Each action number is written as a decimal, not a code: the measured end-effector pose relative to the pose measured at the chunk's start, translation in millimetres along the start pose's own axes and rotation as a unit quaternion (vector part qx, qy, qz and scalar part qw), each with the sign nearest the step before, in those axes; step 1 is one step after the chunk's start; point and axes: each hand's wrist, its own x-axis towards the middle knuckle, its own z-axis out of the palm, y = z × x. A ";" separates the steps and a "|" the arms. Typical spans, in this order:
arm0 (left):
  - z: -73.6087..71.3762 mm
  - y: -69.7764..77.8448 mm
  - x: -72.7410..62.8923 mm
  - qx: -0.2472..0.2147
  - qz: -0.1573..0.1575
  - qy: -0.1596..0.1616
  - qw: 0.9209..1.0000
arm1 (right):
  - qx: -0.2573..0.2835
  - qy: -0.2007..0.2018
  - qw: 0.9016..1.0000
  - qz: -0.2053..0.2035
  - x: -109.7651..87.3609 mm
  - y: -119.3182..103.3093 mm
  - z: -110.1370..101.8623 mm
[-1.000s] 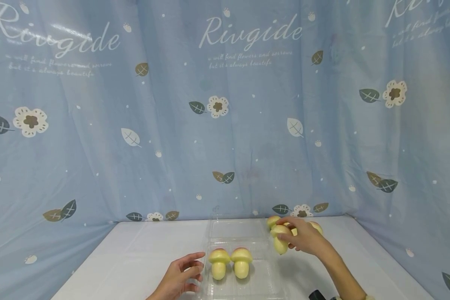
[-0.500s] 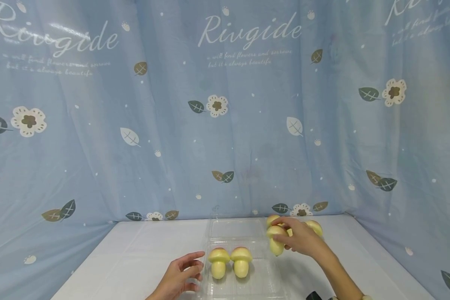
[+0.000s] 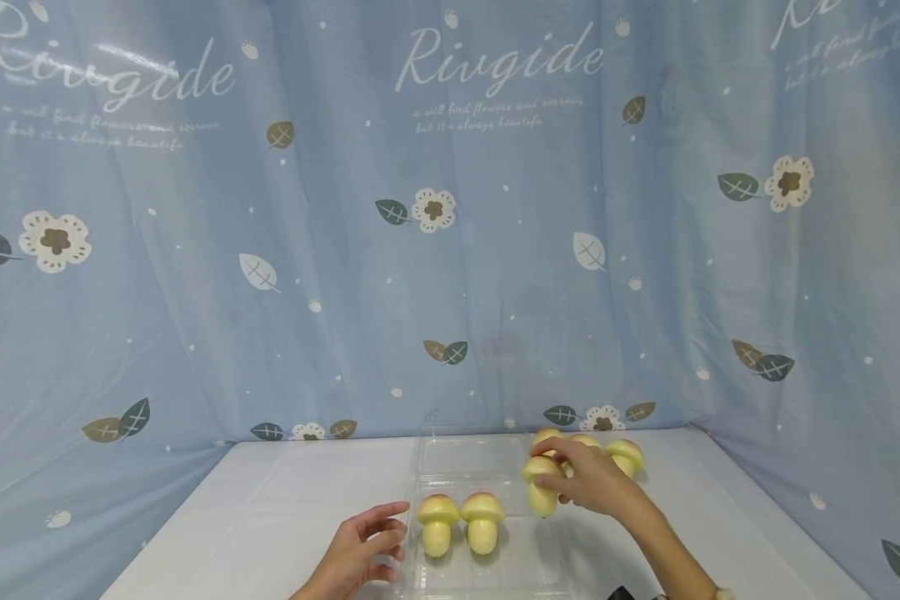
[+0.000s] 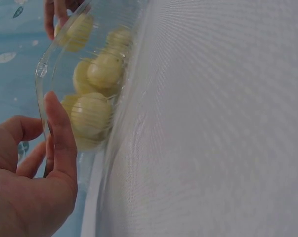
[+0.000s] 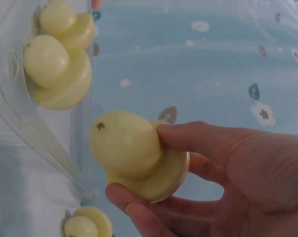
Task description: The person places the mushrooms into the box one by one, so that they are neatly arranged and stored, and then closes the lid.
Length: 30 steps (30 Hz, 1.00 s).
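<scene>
My right hand (image 3: 588,477) pinches a glossy pale-yellow toy mushroom (image 5: 126,145) between thumb and fingers. In the head view this mushroom hangs stem down over the right side of a clear plastic box (image 3: 521,562), its cap tinged pink on top. Two matching mushrooms stand side by side in the box, the left one (image 3: 437,525) and the right one (image 3: 483,523). My left hand (image 3: 360,550) is at the box's left wall. In the left wrist view its thumb and fingers lie on either side of the clear rim (image 4: 41,69), gripping it.
Behind my right hand, three more toy mushrooms sit at the back right of the white table (image 3: 300,492), the rightmost mushroom (image 3: 626,455) standing apart. The box's clear lid (image 3: 472,457) lies folded back toward the blue patterned curtain (image 3: 495,292).
My right hand has moved left and slightly toward me with the mushroom, over the box's right side. More of the mushrooms behind it now shows. My left hand stays in place.
</scene>
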 end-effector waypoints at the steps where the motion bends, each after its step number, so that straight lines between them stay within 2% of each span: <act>1: 0.0 0.2 0.1 0.000 0.001 0.000 1.000 | 0.005 -0.006 1.000 -0.001 0.3 -0.6 0.7; 14: -1.6 -2.9 0.1 -0.009 0.000 -0.008 1.000 | 0.022 -0.041 0.999 -0.004 0.7 -2.4 7.0; 22: -1.9 -2.9 0.2 -0.013 0.001 -0.007 1.000 | -0.003 -0.047 0.999 0.011 4.4 -5.2 12.2; 30: -1.6 -1.6 1.0 -0.014 0.002 -0.007 1.000 | -0.003 -0.060 0.998 0.013 8.0 -7.4 16.6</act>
